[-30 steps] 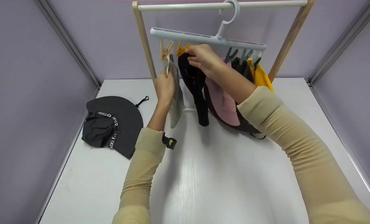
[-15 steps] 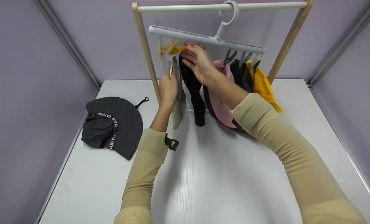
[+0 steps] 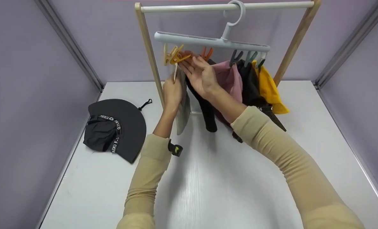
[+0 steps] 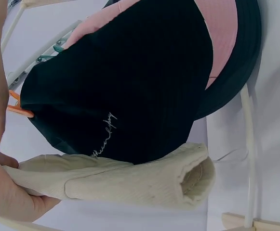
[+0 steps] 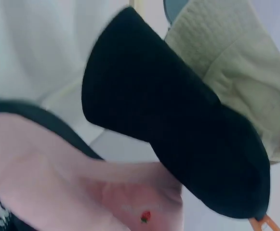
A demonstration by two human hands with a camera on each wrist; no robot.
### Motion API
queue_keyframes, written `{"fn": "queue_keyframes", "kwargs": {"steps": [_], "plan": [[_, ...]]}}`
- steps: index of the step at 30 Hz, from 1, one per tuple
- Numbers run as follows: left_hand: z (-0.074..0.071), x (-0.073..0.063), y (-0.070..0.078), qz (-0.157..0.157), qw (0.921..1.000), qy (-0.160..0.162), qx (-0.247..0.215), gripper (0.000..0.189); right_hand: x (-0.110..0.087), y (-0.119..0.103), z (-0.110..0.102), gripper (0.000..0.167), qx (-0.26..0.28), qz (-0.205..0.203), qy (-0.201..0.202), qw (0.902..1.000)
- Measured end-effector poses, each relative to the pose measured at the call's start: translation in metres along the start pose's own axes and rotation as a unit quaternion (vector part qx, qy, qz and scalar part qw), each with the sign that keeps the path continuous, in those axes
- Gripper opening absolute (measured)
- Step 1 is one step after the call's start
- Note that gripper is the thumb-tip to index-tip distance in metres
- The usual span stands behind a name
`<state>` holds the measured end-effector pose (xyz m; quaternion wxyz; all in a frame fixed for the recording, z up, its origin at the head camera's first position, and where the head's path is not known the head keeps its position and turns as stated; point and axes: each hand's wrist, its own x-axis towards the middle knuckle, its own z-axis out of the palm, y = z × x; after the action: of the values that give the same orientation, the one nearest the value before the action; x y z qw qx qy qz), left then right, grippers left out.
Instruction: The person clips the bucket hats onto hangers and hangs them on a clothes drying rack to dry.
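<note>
My left hand [image 3: 172, 92] grips a beige bucket hat [image 4: 130, 180] by its crown, below the left end of the grey hanger [image 3: 212, 41]. Pale inner fabric shows at the hat's folded brim in the left wrist view. My right hand [image 3: 200, 74] reaches up under the hanger with fingers extended, fingertips right at an amber clip [image 3: 178, 58]. Beside that clip hangs a pale yellow one [image 3: 167, 57]. A black bucket hat [image 5: 173, 120] with white script hangs from an orange clip [image 3: 207, 53], partly hidden behind my right hand in the head view.
A pink hat [image 3: 228, 76], a black hat [image 3: 250, 86] and a yellow hat [image 3: 271, 92] hang from clips further right. The hanger hooks over the white rod [image 3: 189, 7] of a wooden-sided rack. A dark wide-brimmed hat [image 3: 125, 117] lies on the white table [image 3: 201, 190] at left.
My right hand has turned its palm into view and shifted slightly left and down. The amber clip has slid left beside the pale yellow one. My left hand stays on the beige hat.
</note>
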<state>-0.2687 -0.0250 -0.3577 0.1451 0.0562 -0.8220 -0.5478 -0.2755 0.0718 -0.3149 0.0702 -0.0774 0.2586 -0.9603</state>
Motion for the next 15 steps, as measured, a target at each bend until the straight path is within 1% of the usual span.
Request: {"fn": "queue_keyframes", "kwargs": {"steps": [3, 6, 11, 15], "plan": [[0.0004, -0.0014, -0.0022, -0.003, 1.0000, -0.002, -0.008, 0.030, -0.0036, 0.0029, -0.0035, 0.027, 0.033, -0.003, -0.020, 0.9993], [0.0010, -0.0029, -0.0049, -0.002, 0.9999, -0.006, -0.013, 0.033, -0.0064, 0.0039, -0.0047, 0.028, 0.062, 0.002, -0.017, 0.9979], [0.0017, -0.0060, -0.0076, 0.005, 0.9996, -0.012, -0.025, 0.030, -0.0101, 0.0032, -0.0051, 0.027, 0.100, 0.033, -0.008, 0.9944], [0.0025, -0.0067, -0.0080, 0.000, 0.9994, -0.017, -0.030, 0.029, -0.0101, 0.0012, -0.0073, 0.038, 0.108, 0.056, -0.024, 0.9923]]}}
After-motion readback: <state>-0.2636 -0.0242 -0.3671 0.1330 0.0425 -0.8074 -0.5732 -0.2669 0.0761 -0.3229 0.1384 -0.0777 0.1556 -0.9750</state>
